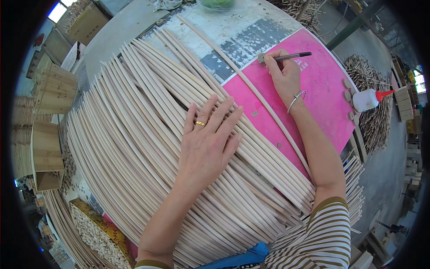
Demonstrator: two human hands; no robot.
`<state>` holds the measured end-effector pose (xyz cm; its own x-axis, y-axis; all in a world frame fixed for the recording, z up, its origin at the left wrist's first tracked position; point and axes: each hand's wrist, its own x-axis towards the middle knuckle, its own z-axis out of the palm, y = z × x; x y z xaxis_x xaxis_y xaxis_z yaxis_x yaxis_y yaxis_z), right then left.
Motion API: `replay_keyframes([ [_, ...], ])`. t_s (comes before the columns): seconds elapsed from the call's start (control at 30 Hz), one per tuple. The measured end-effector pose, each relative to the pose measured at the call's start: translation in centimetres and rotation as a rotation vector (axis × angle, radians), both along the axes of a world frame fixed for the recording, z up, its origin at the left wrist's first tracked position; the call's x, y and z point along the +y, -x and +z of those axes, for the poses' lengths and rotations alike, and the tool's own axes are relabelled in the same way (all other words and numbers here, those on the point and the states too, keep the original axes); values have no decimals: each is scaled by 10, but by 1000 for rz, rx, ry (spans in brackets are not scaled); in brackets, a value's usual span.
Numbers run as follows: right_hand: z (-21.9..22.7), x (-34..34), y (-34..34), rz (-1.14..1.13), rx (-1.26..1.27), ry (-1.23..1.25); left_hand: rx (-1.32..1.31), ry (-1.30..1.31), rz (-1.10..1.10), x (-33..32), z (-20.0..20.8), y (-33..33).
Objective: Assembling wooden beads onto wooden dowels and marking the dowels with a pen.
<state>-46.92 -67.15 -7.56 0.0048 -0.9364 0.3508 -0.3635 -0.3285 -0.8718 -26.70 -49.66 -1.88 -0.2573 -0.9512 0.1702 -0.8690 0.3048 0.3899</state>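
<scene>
Slender, pale wooden rods (pixel 148 130), long axes slanting from far left to near right, lie mainly left of a bright-pink rectangular sheet (pixel 333 105), beneath the splayed, ungripping left hand (pixel 206 141), the right hand (pixel 285 76) clasping a slim black pen (pixel 296 56) over that sheet.

A bright window (pixel 57 12) is glowing at the upper left, while a second window (pixel 419 81) is shining at the far right; a grey floor (pixel 380 195) is running along the right side; a dark green post (pixel 358 26) is slanting through the upper right; a worn, pale surface (pixel 123 24) is spreading across the middle; beyond its left edge, plain wooden boxes (pixel 56 87) are standing, and a brown cardboard box (pixel 87 24) is sitting farther back
</scene>
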Motion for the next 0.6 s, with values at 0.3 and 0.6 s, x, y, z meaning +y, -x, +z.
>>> replay_keyframes([
  [0.3,0,-1,0,-8,26,-17,-7,-2,-3,0,0,0],
  [0.6,-1,-1,1,6,8,-17,-5,-1,-1,0,-1,0],
])
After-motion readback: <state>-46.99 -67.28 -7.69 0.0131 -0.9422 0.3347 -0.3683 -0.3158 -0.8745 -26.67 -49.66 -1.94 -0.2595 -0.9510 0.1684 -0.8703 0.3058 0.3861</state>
